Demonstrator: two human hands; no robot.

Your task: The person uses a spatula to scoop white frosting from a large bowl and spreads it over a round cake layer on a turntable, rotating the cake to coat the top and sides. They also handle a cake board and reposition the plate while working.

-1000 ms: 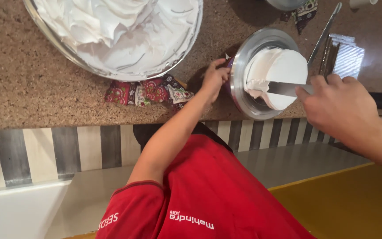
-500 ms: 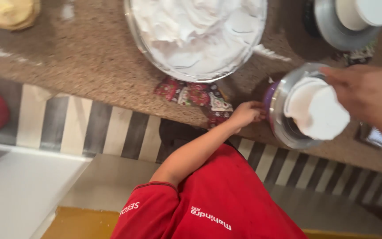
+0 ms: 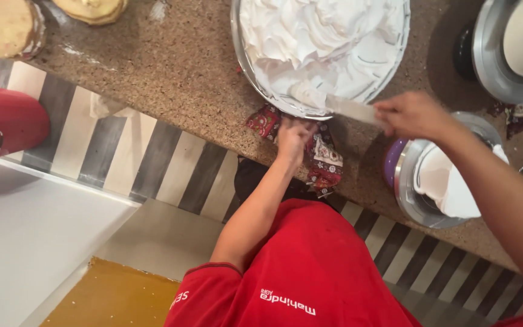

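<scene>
Surface: speckled brown stone counter (image 3: 171, 79), its front edge tiled in grey and white stripes (image 3: 122, 151).
Floor: a pale part and a yellow part below.
Big bowl: wide metal bowl of white cream (image 3: 322, 48) on the counter, above a patterned cloth (image 3: 322, 154).
Left hand (image 3: 293, 138): pressed on the cloth at the bowl's rim; fingers curled.
Right hand (image 3: 413, 115): closed around a flat spatula (image 3: 349, 109), its blade touching the cream.
Cake: white cake on a metal stand (image 3: 440, 184), just beside the right forearm.

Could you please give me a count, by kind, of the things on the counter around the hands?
Big bowl of white cream: 1
Small metal stands with white cakes: 2
Flat blade, in the right hand: 1
Patterned cloth, under the left hand: 1
Total: 5
</scene>
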